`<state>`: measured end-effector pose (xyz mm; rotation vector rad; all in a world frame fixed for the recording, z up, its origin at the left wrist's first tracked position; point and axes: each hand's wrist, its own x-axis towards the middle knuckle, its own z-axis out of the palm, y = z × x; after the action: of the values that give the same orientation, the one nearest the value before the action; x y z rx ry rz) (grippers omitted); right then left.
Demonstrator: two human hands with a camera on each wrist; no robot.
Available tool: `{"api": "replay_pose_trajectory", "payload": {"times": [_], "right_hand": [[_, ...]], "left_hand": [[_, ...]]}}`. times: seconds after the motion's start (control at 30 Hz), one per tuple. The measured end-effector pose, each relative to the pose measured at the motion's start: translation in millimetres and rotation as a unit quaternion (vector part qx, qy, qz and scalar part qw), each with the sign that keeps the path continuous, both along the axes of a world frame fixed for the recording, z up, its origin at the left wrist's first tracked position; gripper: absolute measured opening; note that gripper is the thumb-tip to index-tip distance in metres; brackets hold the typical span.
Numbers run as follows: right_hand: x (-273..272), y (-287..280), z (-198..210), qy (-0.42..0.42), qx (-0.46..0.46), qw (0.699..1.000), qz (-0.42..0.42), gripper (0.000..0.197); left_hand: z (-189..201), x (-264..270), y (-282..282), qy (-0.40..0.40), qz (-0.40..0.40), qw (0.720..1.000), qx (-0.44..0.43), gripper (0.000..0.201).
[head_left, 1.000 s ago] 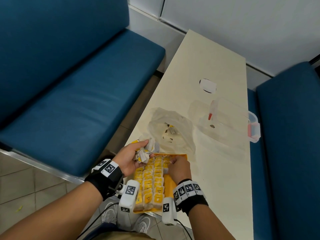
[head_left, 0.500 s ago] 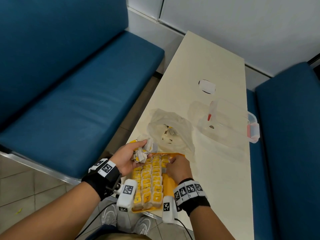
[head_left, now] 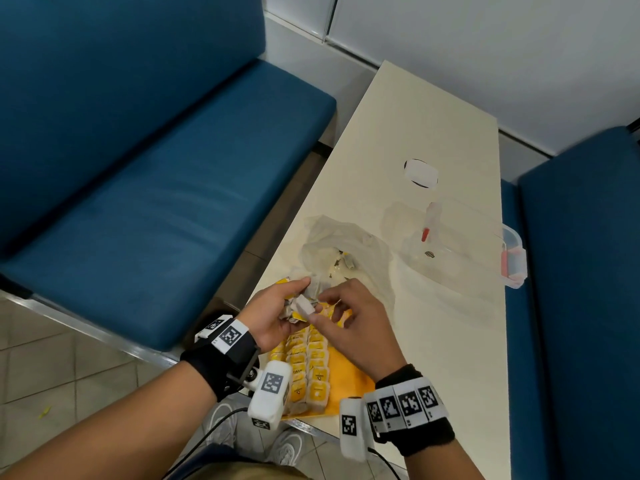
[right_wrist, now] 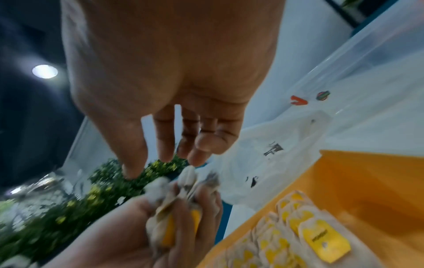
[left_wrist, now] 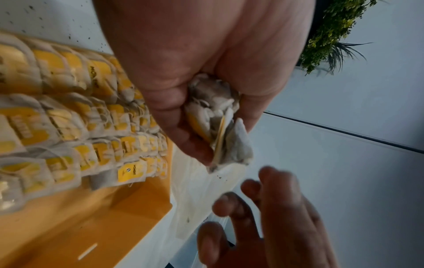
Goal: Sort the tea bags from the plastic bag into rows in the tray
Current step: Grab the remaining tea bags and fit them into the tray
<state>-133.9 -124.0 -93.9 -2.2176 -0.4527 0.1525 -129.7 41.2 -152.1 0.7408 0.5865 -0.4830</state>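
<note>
A bunch of tea bags (head_left: 300,304) is held above the yellow tray (head_left: 349,374).

The bunch is gripped by the curled fingers of the left hand (head_left: 277,315) over the tray's far end. The right hand (head_left: 356,322) is held just beside the bunch, fingers loosely spread, gripping nothing. Rows of tea bags (head_left: 310,363) are laid in the tray. The plastic bag (head_left: 349,252) is seen just beyond the tray.
</note>
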Motion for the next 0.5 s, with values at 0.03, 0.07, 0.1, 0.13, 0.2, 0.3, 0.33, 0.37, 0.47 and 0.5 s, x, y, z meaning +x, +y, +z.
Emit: {"api": "replay_pose_trajectory", "payload": {"times": [0.03, 0.07, 0.1, 0.13, 0.2, 0.3, 0.33, 0.37, 0.47, 0.5], "right_hand": [[-2, 3, -3, -0.003, -0.027, 0.999, 0.023, 0.03], [-3, 6, -6, -0.007, -0.051, 0.998, 0.034, 0.036], [-2, 9, -10, -0.005, -0.068, 0.997, 0.031, 0.039], [-1, 12, -13, 0.0, -0.072, 0.997, 0.02, 0.039], [2, 15, -18, 0.018, -0.065, 0.998, -0.001, 0.035], [3, 17, -22, 0.051, -0.054, 0.997, -0.026, 0.025], [4, 17, -23, 0.071, -0.036, 0.996, -0.042, 0.021], [4, 17, -24, 0.098, -0.009, 0.993, -0.062, 0.018], [8, 15, -25, 0.18, 0.078, 0.972, -0.128, 0.016], [9, 13, -23, 0.203, 0.111, 0.962, -0.145, 0.015]], "left_hand": [[0, 0, -1, 0.0, 0.004, 1.0, 0.001, 0.038], [0, 0, -2, -0.002, 0.008, 1.0, 0.002, 0.039], [0, 1, -3, -0.003, 0.01, 1.0, 0.004, 0.039], [0, 1, -3, -0.003, 0.011, 1.0, 0.006, 0.039], [1, 1, -4, -0.002, 0.01, 1.0, 0.005, 0.035], [4, 1, -4, -0.001, 0.016, 1.0, -0.015, 0.029], [5, 1, -3, 0.0, 0.018, 1.0, -0.023, 0.028], [5, 1, -2, 0.001, 0.017, 0.999, -0.028, 0.029], [3, 1, 1, 0.007, 0.018, 1.0, -0.022, 0.031], [3, 2, 1, 0.01, 0.019, 1.0, -0.016, 0.032]]}}
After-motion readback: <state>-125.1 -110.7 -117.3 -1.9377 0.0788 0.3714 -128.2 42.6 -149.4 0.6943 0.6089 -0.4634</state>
